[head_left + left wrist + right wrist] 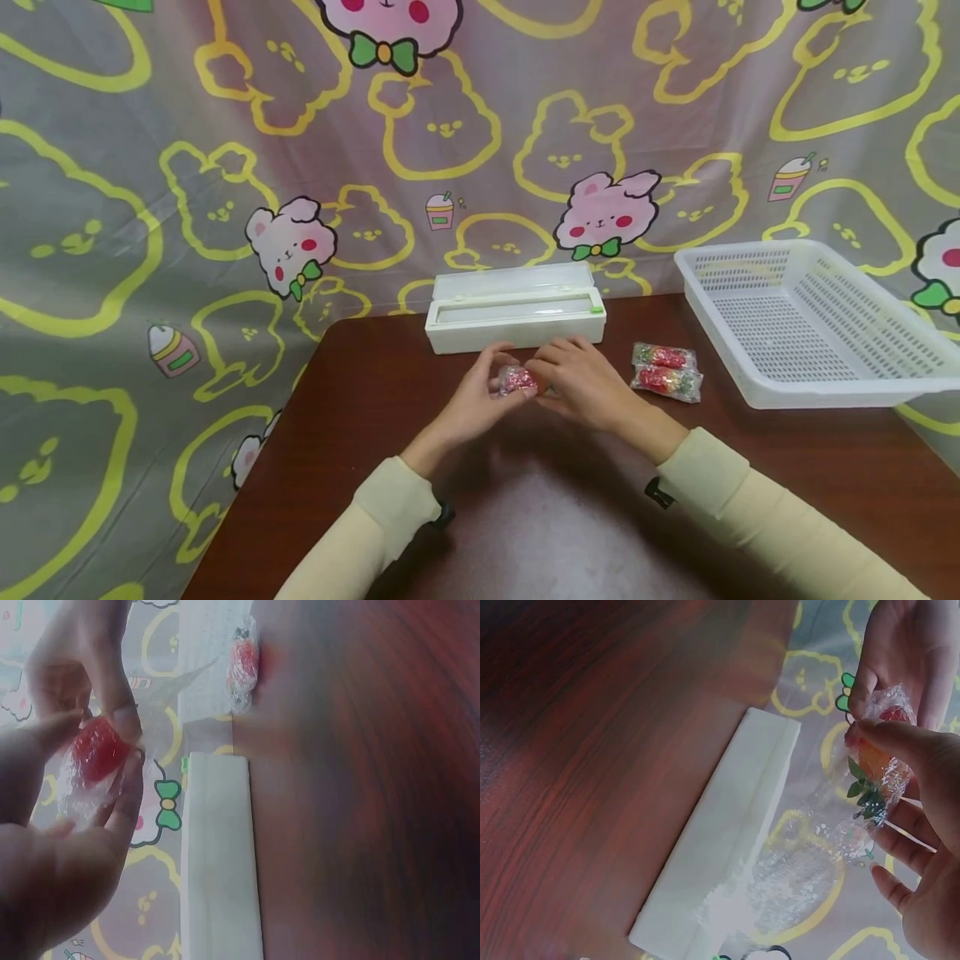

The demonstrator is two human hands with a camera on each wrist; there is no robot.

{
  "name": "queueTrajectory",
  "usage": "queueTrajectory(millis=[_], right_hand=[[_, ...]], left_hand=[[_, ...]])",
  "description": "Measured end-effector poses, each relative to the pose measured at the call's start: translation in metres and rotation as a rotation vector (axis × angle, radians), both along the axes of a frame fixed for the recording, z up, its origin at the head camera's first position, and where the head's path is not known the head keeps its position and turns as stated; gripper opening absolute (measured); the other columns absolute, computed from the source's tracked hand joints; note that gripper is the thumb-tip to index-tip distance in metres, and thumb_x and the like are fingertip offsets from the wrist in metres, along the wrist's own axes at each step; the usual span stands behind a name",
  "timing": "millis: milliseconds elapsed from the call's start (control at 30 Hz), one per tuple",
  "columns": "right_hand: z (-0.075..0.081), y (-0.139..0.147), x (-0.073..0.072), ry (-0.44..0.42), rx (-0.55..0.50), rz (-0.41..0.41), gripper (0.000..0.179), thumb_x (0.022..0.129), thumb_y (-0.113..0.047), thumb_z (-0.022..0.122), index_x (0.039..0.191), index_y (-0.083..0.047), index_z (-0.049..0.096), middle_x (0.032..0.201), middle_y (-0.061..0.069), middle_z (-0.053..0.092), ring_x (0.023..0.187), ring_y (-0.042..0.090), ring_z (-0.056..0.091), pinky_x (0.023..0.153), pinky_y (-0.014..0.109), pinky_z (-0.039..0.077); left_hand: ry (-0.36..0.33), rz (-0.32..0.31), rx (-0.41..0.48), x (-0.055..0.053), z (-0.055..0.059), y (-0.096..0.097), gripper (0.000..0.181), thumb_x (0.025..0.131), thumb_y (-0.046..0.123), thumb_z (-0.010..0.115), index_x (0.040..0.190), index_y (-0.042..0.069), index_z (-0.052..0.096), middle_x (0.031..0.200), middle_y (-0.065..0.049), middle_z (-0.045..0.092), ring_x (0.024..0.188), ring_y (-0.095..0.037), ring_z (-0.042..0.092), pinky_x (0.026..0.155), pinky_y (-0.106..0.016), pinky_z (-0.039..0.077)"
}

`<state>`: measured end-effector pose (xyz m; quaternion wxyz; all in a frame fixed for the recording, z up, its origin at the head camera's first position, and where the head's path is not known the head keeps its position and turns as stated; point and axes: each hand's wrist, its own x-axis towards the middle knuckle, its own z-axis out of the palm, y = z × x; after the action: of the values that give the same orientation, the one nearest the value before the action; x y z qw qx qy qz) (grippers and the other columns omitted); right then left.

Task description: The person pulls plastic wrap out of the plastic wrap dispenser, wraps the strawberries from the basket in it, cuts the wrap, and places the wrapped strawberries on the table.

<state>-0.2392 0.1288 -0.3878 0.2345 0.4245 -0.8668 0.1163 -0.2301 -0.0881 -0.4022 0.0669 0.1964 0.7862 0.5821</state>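
Observation:
Both hands hold a strawberry (101,754) wrapped in clear plastic film, raised over the table. Its green leaves (865,796) show in the right wrist view, with loose film (799,877) trailing below. My left hand (480,390) grips the red end between thumb and fingers. From the other side my right hand (581,382) holds it, the thumb (896,742) lying across the fruit and the fingers spread beneath the film. Just behind the hands stands a white cling film dispenser (517,335) with its clear lid (513,280) raised.
Two film-wrapped red and green pieces, a rear one (666,357) and a front one (667,382), lie right of the hands. Farther right sits a white perforated basket (825,387). The dark brown table (330,467) meets a patterned curtain (510,100) at the back.

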Motion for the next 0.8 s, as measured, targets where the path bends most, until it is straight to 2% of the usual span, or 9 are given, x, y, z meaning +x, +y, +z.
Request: queueTrajectory(millis=[100, 200, 333, 400, 533, 633, 800], right_hand=[[0.0, -0.001, 0.0, 0.005, -0.008, 0.002, 0.044, 0.078, -0.032, 0.091, 0.115, -0.016, 0.074, 0.109, 0.001, 0.067, 0.108, 0.023, 0.057, 0.091, 0.043, 0.046], [0.0, -0.001, 0.0, -0.006, -0.017, 0.006, 0.045, 0.076, -0.032, 0.092, 0.115, -0.016, 0.074, 0.112, 0.003, 0.064, 0.109, 0.024, 0.054, 0.093, 0.045, 0.047], [-0.001, 0.0, 0.0, -0.056, -0.019, -0.012, 0.058, 0.075, -0.039, 0.092, 0.122, -0.014, 0.069, 0.12, 0.005, 0.061, 0.116, 0.026, 0.052, 0.099, 0.047, 0.045], [-0.002, 0.001, -0.001, -0.087, -0.003, -0.033, 0.069, 0.073, -0.044, 0.092, 0.128, -0.012, 0.065, 0.125, 0.006, 0.061, 0.12, 0.027, 0.052, 0.104, 0.049, 0.043], [-0.006, 0.004, -0.003, -0.127, 0.064, -0.067, 0.086, 0.071, -0.049, 0.092, 0.137, -0.006, 0.059, 0.128, 0.009, 0.065, 0.124, 0.03, 0.055, 0.109, 0.054, 0.038], [-0.01, 0.006, -0.005, -0.137, 0.097, -0.058, 0.078, 0.071, -0.045, 0.092, 0.132, -0.006, 0.062, 0.12, 0.007, 0.069, 0.116, 0.029, 0.06, 0.107, 0.054, 0.038], [-0.012, 0.008, -0.007, -0.106, 0.08, -0.017, 0.048, 0.07, -0.034, 0.09, 0.108, -0.012, 0.071, 0.101, 0.0, 0.071, 0.1, 0.024, 0.063, 0.104, 0.052, 0.039]], left_hand=[[-0.082, 0.079, 0.016, 0.0, 0.0, 0.002, 0.081, 0.093, 0.024, 0.077, 0.156, 0.009, 0.028, 0.146, -0.016, 0.052, 0.12, -0.031, 0.064, 0.088, -0.037, 0.058], [-0.157, 0.112, 0.064, -0.002, -0.002, 0.002, 0.072, 0.094, 0.025, 0.076, 0.149, -0.002, 0.039, 0.134, -0.019, 0.063, 0.114, -0.025, 0.066, 0.089, -0.038, 0.058], [-0.181, 0.094, 0.089, -0.002, -0.003, 0.001, 0.044, 0.095, 0.022, 0.075, 0.128, -0.004, 0.062, 0.114, -0.015, 0.072, 0.096, -0.017, 0.069, 0.084, -0.038, 0.059], [-0.181, 0.076, 0.091, -0.002, -0.003, 0.0, 0.037, 0.095, 0.022, 0.076, 0.122, -0.001, 0.066, 0.11, -0.012, 0.073, 0.09, -0.015, 0.068, 0.081, -0.038, 0.06], [-0.215, 0.033, 0.104, -0.002, -0.006, -0.002, 0.034, 0.095, 0.021, 0.076, 0.121, 0.002, 0.066, 0.109, -0.013, 0.07, 0.089, -0.017, 0.068, 0.087, -0.051, 0.058], [-0.246, 0.013, 0.11, -0.003, -0.009, -0.004, 0.033, 0.095, 0.02, 0.075, 0.121, 0.002, 0.066, 0.109, -0.015, 0.069, 0.089, -0.019, 0.07, 0.092, -0.06, 0.054], [-0.261, 0.012, 0.16, -0.004, -0.012, -0.006, 0.03, 0.095, 0.016, 0.074, 0.118, -0.002, 0.065, 0.111, -0.018, 0.066, 0.092, -0.022, 0.072, 0.093, -0.06, 0.053]])
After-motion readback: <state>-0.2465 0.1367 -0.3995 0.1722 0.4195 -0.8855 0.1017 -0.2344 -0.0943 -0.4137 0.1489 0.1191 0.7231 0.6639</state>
